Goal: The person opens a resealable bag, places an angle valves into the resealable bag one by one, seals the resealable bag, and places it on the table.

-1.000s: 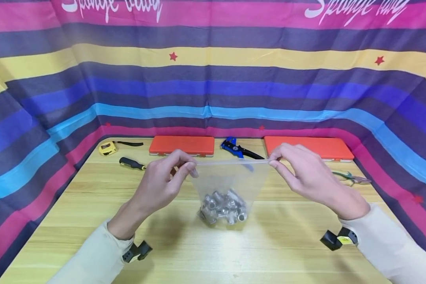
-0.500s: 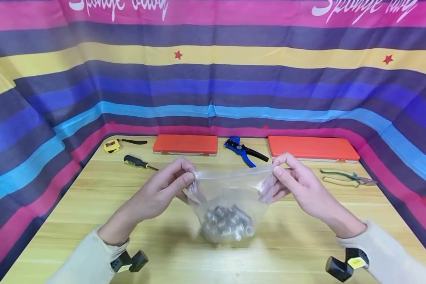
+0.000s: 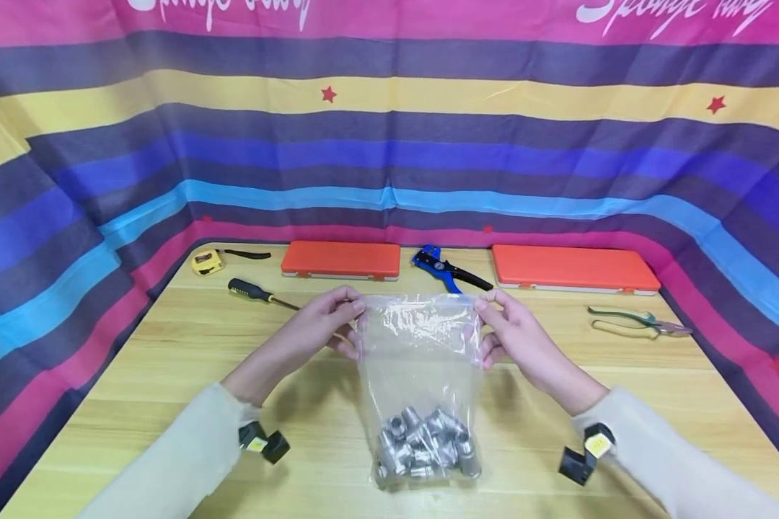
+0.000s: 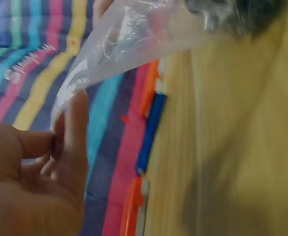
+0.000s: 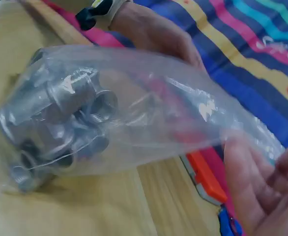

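Observation:
A clear plastic zip bag [image 3: 422, 367] hangs spread between both hands in the head view. Its bottom holds several shiny metal pipe fittings [image 3: 425, 443], some with threaded ends, as the right wrist view shows close up [image 5: 60, 108]. My left hand [image 3: 327, 321] pinches the bag's upper left corner between thumb and fingers. At the upper right corner, my right hand [image 3: 513, 335] pinches the bag in the same way. In the left wrist view the bag [image 4: 109, 54] stretches from the left hand's fingertips [image 4: 75, 113] toward the fittings.
Along the back of the wooden table [image 3: 169, 404] lie a yellow tape measure [image 3: 208, 262], two red cases [image 3: 340, 259], and a blue and black wire stripper [image 3: 448, 268]. A screwdriver [image 3: 253, 290] is at left, pliers [image 3: 639, 322] at right. A striped cloth [image 3: 389, 144] surrounds the table.
The bag has come down and nearer the person, its fittings lower in view. Its front now faces the camera, stretched flatter. Both hands keep their pinch on its top corners.

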`<state>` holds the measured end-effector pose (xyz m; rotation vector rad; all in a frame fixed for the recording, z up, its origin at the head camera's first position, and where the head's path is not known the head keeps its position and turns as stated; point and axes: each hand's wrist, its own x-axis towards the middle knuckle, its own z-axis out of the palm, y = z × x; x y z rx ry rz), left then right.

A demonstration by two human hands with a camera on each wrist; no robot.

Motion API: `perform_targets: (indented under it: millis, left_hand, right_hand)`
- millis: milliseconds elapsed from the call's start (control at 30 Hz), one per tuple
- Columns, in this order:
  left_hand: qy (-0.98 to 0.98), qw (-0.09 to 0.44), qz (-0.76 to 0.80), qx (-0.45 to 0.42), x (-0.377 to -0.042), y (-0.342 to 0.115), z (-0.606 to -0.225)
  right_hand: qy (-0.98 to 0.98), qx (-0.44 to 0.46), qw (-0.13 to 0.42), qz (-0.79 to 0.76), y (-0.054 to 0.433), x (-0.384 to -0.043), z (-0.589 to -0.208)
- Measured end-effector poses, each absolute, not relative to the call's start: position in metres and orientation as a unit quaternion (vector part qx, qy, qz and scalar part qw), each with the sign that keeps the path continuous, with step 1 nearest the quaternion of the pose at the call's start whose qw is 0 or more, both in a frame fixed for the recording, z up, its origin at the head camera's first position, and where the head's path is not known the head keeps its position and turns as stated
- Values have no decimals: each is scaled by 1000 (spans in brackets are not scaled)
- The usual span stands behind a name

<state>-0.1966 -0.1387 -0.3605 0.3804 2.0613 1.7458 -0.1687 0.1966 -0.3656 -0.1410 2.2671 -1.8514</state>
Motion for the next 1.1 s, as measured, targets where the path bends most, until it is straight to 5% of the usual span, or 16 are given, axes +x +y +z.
perform_targets:
  millis: [233,467,667,833,1100]
  left_hand:
    - [895,128,412,109,-231,-122,-384]
    - [969,45,189,151,-238,-117,-400]
    - [982,34,119,140,-235,-113,-398]
    - [985,21,95,146,-233,-112,-398]
    - [969,88,202,110,-223,-163,-357]
  right_hand:
    - [897,-42,4,-440,191,-207,-396]
    - [968,-111,-49,-219,176,-208,-417]
    - [968,-142,-88,-187,168,-215,-423]
    - [967,-123,-67,-213,173,-216,-418]
    - [957,-67,-69,-274,237,-197,-378]
